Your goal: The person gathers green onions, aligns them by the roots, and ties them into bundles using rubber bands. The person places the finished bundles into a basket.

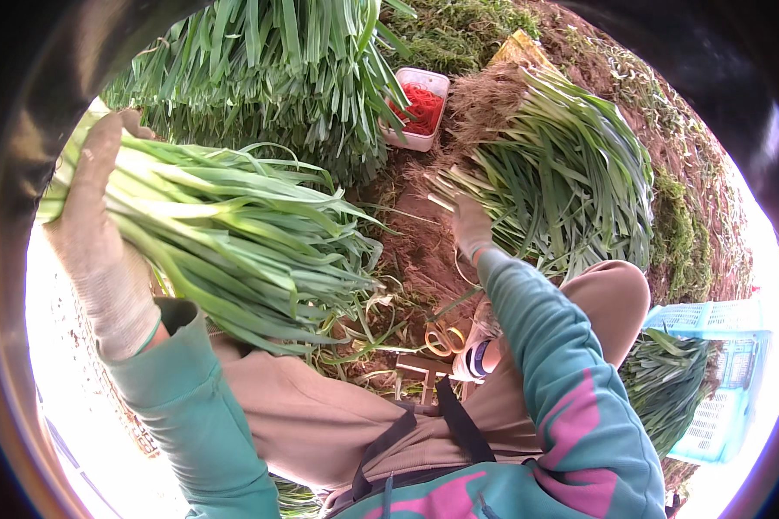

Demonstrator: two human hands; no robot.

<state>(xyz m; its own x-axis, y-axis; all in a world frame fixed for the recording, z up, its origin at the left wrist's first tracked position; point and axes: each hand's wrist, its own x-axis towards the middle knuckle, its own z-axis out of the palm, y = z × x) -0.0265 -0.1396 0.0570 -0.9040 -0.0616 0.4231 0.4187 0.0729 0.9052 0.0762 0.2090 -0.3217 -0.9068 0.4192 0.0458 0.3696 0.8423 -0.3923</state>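
Note:
My gloved left hand [94,214] is wrapped around the pale stem end of a large bunch of flat-leaved green stalks [234,227], which look like garlic chives or young garlic. Its leaves spread right, over my thigh. On the right, my right hand [470,220] touches the pale stems at the near-left edge of a pile of similar stalks with brown roots [565,175]; whether its fingers have closed on any stems cannot be told. Orange-handled scissors [445,338] are near my foot.
Stacked green leaves [279,71] rise at the top left. Beside them a white plastic tub [417,141] holds red bands [422,107]. A light blue plastic crate [730,389] with more greens [668,383] stands at the lower right. Brown soil and plant scraps surround the piles.

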